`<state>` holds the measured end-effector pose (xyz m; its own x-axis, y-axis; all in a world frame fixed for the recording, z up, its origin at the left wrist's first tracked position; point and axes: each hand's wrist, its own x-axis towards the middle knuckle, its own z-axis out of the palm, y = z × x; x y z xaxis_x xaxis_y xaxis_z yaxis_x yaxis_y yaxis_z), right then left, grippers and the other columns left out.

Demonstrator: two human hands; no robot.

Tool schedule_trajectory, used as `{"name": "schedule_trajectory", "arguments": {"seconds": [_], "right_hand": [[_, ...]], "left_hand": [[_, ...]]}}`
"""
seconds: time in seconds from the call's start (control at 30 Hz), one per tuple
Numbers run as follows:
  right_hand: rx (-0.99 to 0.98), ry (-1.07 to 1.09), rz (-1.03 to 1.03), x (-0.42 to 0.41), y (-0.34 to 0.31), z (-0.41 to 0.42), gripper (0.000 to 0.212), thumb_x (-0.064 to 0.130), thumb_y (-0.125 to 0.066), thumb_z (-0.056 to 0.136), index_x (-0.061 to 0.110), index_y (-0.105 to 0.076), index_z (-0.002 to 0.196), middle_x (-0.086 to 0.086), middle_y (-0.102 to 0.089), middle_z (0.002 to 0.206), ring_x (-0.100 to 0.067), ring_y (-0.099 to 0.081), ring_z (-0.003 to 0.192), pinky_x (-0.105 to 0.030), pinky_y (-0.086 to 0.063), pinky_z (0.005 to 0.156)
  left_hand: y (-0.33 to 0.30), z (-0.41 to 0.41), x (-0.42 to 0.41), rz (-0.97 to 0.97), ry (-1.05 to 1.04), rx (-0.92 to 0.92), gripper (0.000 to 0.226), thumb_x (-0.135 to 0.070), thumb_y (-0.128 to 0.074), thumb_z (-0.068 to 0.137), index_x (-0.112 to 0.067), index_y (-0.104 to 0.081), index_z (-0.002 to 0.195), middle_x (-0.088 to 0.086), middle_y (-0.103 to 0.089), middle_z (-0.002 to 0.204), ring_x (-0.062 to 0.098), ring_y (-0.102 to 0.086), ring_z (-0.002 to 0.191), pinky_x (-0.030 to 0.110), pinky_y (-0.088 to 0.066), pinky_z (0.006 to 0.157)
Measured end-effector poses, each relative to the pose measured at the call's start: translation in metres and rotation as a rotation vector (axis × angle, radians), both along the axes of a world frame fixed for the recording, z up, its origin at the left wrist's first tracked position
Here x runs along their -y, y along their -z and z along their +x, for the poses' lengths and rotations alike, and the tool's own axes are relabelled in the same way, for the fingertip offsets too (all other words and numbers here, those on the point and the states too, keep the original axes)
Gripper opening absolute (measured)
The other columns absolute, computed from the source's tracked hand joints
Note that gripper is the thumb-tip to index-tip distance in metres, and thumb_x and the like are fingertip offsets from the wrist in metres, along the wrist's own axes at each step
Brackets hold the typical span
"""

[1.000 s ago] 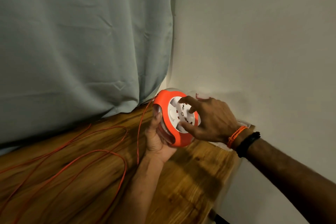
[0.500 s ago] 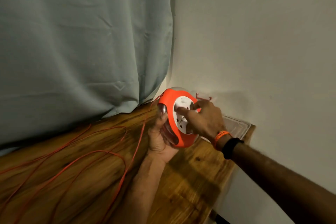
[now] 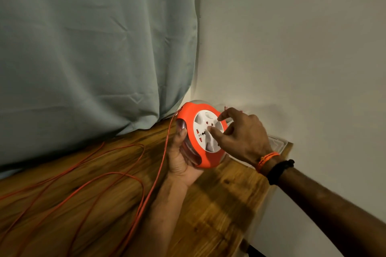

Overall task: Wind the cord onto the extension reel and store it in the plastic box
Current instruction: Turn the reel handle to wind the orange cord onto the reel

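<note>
Left hand point(image 3: 179, 158): came up from below with the palm turned toward the camera, fingers wrapped behind the extension reel point(image 3: 201, 134) and the thumb laid up its near edge; it gripped the reel and held it on edge above the table.
Right hand point(image 3: 243, 136): reached in from the right, wrist bent, fingers curled; the thumb tip touched the reel's white socket face and the index finger hooked over the face near its upper rim. Whether it actually pinched a part of the face could not be told.
Extension reel: orange shell with a white round face, held above the far right corner of the wooden table point(image 3: 219, 204), close to the wall point(image 3: 292, 48).
Cord point(image 3: 144, 194): orange, ran down from the reel's left side past the left wrist, and lay in loose loops across the table to the left.
Plastic box point(image 3: 277, 142): clear, sat at the table's far right corner, mostly hidden behind the right hand and reel.
Curtain point(image 3: 94, 48): grey-green, hung behind the table with its hem on the tabletop.
Wrist: an orange thread band point(image 3: 267, 158) and a black band point(image 3: 279, 171) on the right wrist.
</note>
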<state>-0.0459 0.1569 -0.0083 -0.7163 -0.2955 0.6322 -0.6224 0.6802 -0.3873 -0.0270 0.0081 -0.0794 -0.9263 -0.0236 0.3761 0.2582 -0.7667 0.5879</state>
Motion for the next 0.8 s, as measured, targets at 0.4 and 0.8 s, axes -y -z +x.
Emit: {"name": "schedule_trajectory", "arguments": {"seconds": [0.4, 0.8], "right_hand": [[-0.388, -0.269, 0.534, -0.009, 0.0, -0.013, 0.062, 0.06, -0.041, 0.086, 0.04, -0.034, 0.145, -0.001, -0.073, 0.101, -0.025, -0.068, 0.076, -0.036, -0.057, 0.064], [0.635, 0.046, 0.112, 0.013, 0.032, -0.02, 0.024, 0.035, -0.062, 0.09, 0.017, -0.067, 0.106, -0.016, -0.067, 0.123, -0.032, -0.063, 0.112, -0.042, -0.051, 0.098]], "left_hand": [[0.001, 0.001, 0.0, 0.003, 0.016, 0.018, 0.112, -0.041, -0.093, 0.055, -0.015, -0.042, 0.151, 0.024, -0.047, 0.149, 0.045, -0.047, 0.134, 0.061, -0.045, 0.099], [0.0, 0.0, -0.004, -0.019, -0.027, 0.013, 0.106, -0.039, -0.092, 0.06, -0.009, -0.044, 0.149, 0.023, -0.052, 0.145, 0.043, -0.049, 0.132, 0.059, -0.043, 0.104]]}}
